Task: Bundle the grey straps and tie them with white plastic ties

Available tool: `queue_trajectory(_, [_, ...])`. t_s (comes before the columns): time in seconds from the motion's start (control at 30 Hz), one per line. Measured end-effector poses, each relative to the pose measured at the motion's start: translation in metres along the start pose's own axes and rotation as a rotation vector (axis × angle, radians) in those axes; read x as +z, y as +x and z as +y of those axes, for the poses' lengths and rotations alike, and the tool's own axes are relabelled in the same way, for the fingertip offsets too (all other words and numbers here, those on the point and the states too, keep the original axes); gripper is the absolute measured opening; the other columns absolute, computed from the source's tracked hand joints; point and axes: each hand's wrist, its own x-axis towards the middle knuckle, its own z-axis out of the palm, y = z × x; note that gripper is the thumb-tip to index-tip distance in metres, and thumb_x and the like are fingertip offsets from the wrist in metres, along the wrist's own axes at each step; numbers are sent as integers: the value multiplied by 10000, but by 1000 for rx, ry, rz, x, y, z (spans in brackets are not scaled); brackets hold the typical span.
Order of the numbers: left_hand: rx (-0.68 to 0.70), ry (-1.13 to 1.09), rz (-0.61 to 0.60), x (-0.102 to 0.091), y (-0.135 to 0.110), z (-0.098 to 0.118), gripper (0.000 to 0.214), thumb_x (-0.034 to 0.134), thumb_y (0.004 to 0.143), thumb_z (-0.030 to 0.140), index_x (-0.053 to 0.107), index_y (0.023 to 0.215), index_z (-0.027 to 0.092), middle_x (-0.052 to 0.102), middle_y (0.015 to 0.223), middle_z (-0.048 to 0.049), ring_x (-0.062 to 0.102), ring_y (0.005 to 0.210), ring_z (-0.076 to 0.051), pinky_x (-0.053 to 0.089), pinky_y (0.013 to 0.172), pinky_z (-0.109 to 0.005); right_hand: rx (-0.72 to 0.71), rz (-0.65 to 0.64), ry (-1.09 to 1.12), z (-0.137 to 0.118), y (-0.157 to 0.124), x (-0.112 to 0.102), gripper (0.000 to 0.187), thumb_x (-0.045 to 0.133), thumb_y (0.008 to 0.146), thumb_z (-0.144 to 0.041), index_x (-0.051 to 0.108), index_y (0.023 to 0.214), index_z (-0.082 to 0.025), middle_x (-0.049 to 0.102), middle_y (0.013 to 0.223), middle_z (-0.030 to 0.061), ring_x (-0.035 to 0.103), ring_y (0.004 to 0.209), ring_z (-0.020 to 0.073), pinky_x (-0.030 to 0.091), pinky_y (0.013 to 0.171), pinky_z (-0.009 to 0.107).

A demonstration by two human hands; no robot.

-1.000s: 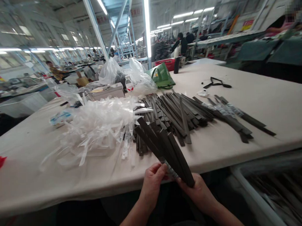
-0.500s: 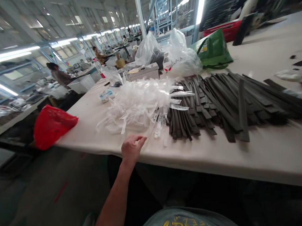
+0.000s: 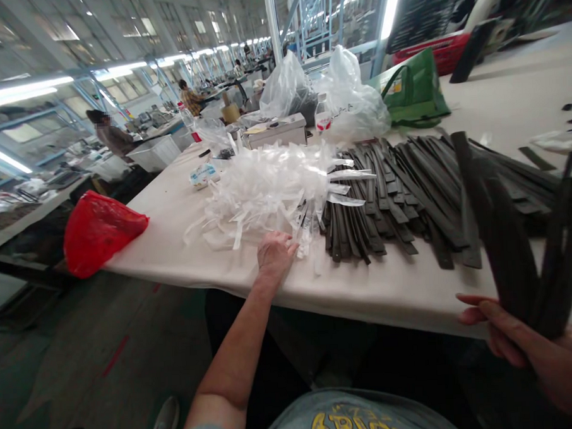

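Observation:
My left hand rests on the table at the near edge of a heap of clear plastic sleeves, its fingers curled onto one narrow sleeve. My right hand is at the lower right, closed round a bundle of dark flat strips that fan upward. A large pile of the same dark strips lies on the table between the hands.
A red plastic bag hangs at the table's left corner. Behind the sleeves stand a grey box, a small bottle, clear bags and a green bag. Other people work at far benches.
My left hand has moved right onto the sleeves at the heap's edge. My right hand with its bundle of strips has come back into view at the lower right.

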Motion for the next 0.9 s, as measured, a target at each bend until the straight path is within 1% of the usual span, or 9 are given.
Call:
queue_trajectory(0.07, [-33, -53, -8, -2, 6, 3, 129, 621, 816, 281, 726, 798, 207, 707, 889, -84, 601, 896, -227, 422, 831, -334, 102, -104, 56, -8, -5, 9, 450, 681, 699, -623, 765, 816, -197, 580, 522, 88, 419, 394, 128, 334, 405, 324])
queue_trajectory(0.13, [-85, -237, -24, -5, 7, 6, 170, 598, 822, 289, 710, 725, 207, 699, 794, -57, 606, 800, -197, 439, 774, -315, 167, -131, 116, -12, -6, 16, 478, 706, 668, -625, 758, 844, -184, 658, 654, 126, 402, 404, 118, 321, 396, 319])
queue_trajectory(0.27, [-258, -981, -125, -9, -12, 20, 284, 587, 814, 418, 715, 796, 165, 671, 673, -25, 578, 584, -126, 460, 615, -254, 171, -166, 188, -17, -4, 36, 544, 692, 662, -653, 735, 888, -160, 677, 715, 105, 367, 402, 94, 336, 396, 288])
queue_trajectory(0.37, [-413, -1387, -221, -8, -39, 39, 354, 640, 778, 469, 725, 842, 132, 685, 680, -45, 577, 549, -102, 458, 576, -224, 143, -282, 179, -29, -2, 61, 591, 641, 702, -673, 728, 919, -131, 567, 527, 20, 400, 416, 105, 370, 422, 260])
queue_trajectory(0.5, [-510, -1623, -321, -5, -74, 66, 358, 691, 753, 464, 733, 875, 129, 705, 723, -57, 587, 562, -87, 454, 585, -201, 139, -458, 227, -52, 7, 102, 582, 574, 771, -659, 709, 900, -108, 330, 377, -72, 409, 401, 108, 414, 459, 240])
queue_trajectory(0.6, [-515, -1667, -422, -4, -92, 80, 362, 696, 747, 468, 740, 885, 136, 719, 763, -68, 598, 597, -99, 465, 627, -215, 128, -503, 269, -63, 15, 126, 553, 574, 742, -668, 656, 781, -123, 332, 371, -83, 352, 359, 84, 419, 436, 240])
queue_trajectory(0.7, [-466, -1592, -494, -3, -101, 85, 343, 667, 768, 457, 747, 885, 145, 731, 807, -79, 617, 665, -139, 475, 686, -256, 96, -469, 260, -70, 22, 136, 499, 646, 659, -640, 587, 729, -149, 400, 409, -74, 365, 361, 71, 354, 385, 210])
queue_trajectory(0.8, [-287, -1347, -473, -6, -104, 84, 289, 632, 794, 411, 760, 858, 161, 722, 772, -55, 606, 704, -167, 452, 707, -275, 42, -436, 207, -75, 27, 133, 448, 705, 608, -565, 594, 726, -147, 477, 473, -53, 399, 376, 67, 327, 374, 199])
queue_trajectory(0.9, [-87, -1025, -419, -10, -101, 81, 233, 614, 803, 361, 770, 802, 188, 685, 671, -18, 571, 660, -164, 411, 671, -273, -16, -420, 123, -80, 27, 125, 385, 726, 609, -501, 635, 694, -137, 489, 476, -43, 390, 376, 61, 303, 365, 194])
